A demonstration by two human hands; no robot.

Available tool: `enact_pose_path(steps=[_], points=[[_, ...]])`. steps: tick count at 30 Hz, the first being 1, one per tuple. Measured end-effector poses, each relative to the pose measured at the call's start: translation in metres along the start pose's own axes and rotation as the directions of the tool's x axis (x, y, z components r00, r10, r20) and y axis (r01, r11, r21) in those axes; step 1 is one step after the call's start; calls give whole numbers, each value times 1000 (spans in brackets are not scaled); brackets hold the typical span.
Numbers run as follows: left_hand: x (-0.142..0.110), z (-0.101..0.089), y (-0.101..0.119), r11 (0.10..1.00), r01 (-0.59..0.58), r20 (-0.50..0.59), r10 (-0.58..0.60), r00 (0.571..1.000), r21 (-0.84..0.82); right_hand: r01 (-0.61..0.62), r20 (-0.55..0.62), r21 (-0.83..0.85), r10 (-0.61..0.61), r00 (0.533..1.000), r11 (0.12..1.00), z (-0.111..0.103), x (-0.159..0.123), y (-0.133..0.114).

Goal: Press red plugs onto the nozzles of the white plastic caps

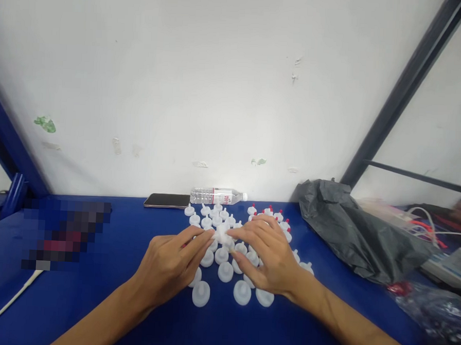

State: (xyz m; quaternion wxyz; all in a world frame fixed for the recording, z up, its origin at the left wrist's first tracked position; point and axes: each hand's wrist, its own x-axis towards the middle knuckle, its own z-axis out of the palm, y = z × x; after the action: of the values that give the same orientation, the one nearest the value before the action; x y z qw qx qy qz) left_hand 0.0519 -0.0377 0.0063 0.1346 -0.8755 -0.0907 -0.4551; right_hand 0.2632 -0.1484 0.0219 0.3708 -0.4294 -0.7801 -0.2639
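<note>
Between my two hands is a white plastic nozzle cap (222, 235), slightly blurred. My left hand (174, 254) is closed, its fingertips pinched together against the cap's left side. A small red spot (184, 246) shows by its fingers, too small to make out. From the right, my right hand (267, 251) curls its fingers and thumb around the cap's other side. Many similar white nozzle caps (225, 271) stand spouts-up beneath and around both hands, some hidden by them. Behind my right hand is a group of caps with red tips (278, 216).
A clear water bottle (221, 196) lies along the wall, beside a dark phone (167, 200). At right are a dark grey plastic bag (351, 225), a crumpled clear bag (435, 312) and cables. A white cable (9, 305) crosses the blue table (108, 284) at left, near a pixelated patch.
</note>
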Motion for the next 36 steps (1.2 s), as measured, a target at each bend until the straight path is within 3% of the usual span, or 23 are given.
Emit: enact_pose_path(steps=[7, 15, 21, 26, 30, 36], points=[[-1, 1, 1, 1000, -11, 9, 11, 1000, -12, -175, 159, 115, 156, 975, 978, 7, -3, -10], [-2, 1, -2, 998, -40, -14, 39, 999, -49, -216, 197, 186, 179, 964, 959, 6, -3, -9], [-2, 0, 10, 1000, -1, 4, 1, 1000, 25, -158, 200, 259, 108, 974, 953, 14, -1, -16], [-4, 4, 14, 998, -59, 26, 60, 998, -39, -106, 141, 231, 75, 987, 967, 22, -7, -14], [-4, 5, 13, 991, -11, 19, 13, 1000, -135, -80, 116, 225, 55, 992, 971, 20, -6, -10], [-4, 2, 13, 991, -56, -2, 56, 998, -120, -65, 136, 191, 39, 990, 979, 16, -7, -12]])
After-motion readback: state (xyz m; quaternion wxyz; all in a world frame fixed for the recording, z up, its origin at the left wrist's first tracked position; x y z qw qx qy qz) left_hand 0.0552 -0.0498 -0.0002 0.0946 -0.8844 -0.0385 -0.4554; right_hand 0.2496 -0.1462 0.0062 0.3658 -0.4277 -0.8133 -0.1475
